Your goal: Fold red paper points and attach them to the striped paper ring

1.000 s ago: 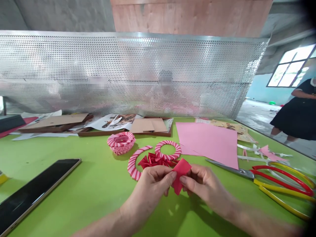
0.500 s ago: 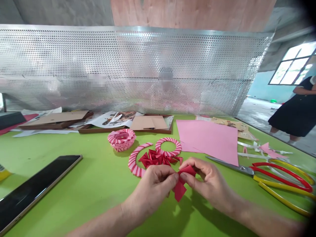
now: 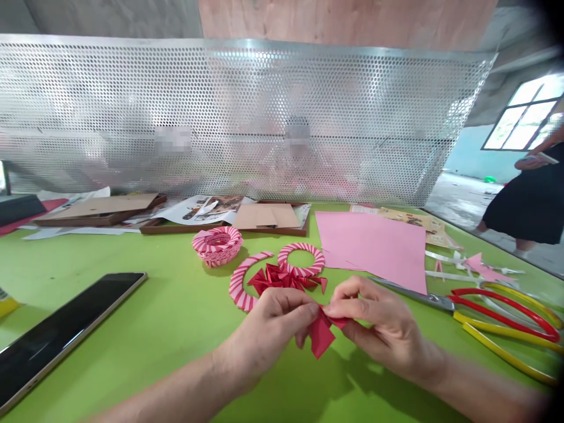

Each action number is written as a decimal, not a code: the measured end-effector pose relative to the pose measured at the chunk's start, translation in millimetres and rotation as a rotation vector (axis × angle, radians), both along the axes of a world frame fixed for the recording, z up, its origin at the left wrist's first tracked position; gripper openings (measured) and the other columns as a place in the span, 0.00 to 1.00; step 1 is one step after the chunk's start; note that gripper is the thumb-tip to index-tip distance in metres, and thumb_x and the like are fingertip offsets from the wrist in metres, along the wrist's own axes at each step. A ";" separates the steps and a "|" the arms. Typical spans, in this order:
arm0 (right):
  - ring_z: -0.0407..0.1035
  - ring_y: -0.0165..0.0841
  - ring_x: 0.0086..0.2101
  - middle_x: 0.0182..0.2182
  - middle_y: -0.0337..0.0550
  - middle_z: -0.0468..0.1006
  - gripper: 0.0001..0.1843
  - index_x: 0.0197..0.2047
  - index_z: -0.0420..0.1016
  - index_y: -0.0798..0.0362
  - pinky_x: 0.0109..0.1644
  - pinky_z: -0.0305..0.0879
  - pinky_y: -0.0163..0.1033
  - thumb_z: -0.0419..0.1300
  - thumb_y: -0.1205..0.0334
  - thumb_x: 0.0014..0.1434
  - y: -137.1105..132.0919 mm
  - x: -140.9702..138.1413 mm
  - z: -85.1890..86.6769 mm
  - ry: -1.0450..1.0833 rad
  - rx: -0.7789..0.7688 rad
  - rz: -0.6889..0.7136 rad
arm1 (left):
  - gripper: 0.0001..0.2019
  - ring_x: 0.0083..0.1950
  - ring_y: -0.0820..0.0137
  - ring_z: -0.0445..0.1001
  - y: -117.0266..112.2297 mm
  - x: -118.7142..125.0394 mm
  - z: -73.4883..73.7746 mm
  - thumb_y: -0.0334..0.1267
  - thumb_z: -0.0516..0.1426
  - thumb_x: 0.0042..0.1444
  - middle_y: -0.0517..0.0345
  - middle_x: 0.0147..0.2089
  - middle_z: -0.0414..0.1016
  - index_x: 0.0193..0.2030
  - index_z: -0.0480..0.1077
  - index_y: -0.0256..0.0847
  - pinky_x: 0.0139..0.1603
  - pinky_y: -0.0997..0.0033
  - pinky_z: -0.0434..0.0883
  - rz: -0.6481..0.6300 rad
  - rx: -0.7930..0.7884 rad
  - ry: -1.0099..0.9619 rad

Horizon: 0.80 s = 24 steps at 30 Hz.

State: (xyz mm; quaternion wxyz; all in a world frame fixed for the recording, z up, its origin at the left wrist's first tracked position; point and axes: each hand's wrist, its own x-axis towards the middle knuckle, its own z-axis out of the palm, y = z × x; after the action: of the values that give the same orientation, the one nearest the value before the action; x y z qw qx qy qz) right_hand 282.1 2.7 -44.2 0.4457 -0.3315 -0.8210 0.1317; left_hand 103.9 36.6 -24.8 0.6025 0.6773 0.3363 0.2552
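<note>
Between my two hands is a small folded strip of red paper [image 3: 321, 338], one end hanging down. My left hand [image 3: 273, 326] pinches it from the left with thumb and forefinger. From the right, my right hand [image 3: 379, 320] pinches the other part, its fingertips partly covering the fold. Just behind my hands lies a heap of folded red paper pieces [image 3: 275, 277]. A curved pink-and-red folded strip [image 3: 240, 282] lies left of the heap, and a closed pink-and-red paper ring [image 3: 301, 247] touches its far side.
A stack of paper rings [image 3: 217, 247] stands farther back. Pink sheets [image 3: 372, 244] partly cover the blades of scissors [image 3: 440, 301] at right. A phone [image 3: 74, 335] lies left. Frames and papers [image 3: 264, 217] line the perforated metal screen [image 3: 247, 117]. A person [image 3: 529, 200] stands beyond the table.
My right fingers have folded the right part of the red paper down, so less of it shows. The person at the right has shifted, and a hand there now holds a flat object.
</note>
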 end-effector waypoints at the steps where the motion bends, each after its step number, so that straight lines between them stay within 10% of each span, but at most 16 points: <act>1: 0.66 0.30 0.30 0.32 0.43 0.69 0.15 0.42 0.71 0.47 0.33 0.63 0.35 0.53 0.73 0.54 0.2 1.2 0.4 -0.018 0.012 0.005 | 0.15 0.22 0.74 0.58 0.6 -0.1 0.1 0.36 0.48 0.53 0.60 0.18 0.63 0.18 0.65 0.35 0.27 0.74 0.57 -0.011 -0.003 -0.001; 15: 0.66 0.33 0.34 0.38 0.45 0.72 0.18 0.47 0.67 0.46 0.37 0.61 0.39 0.54 0.72 0.54 3.9 11.9 -1.6 -0.268 0.192 -0.005 | 0.15 0.23 0.75 0.58 6.2 -2.7 -1.8 0.40 0.48 0.55 0.62 0.19 0.61 0.20 0.65 0.36 0.27 0.75 0.57 -0.078 0.041 0.021; 24: 0.68 0.32 0.33 0.32 0.44 0.74 0.12 0.40 0.68 0.52 0.37 0.64 0.36 0.54 0.74 0.53 4.8 1.1 -3.5 -0.068 0.033 -0.024 | 0.14 0.22 0.76 0.57 4.6 -2.0 -6.4 0.38 0.48 0.55 0.61 0.20 0.62 0.24 0.68 0.34 0.25 0.76 0.56 -0.067 0.123 0.058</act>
State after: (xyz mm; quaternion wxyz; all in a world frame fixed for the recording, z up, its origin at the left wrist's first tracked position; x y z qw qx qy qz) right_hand 283.2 7.5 -47.8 0.4243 -0.3382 -0.8339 0.1015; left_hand 101.9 41.2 -31.2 0.5579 0.7311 0.3145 0.2352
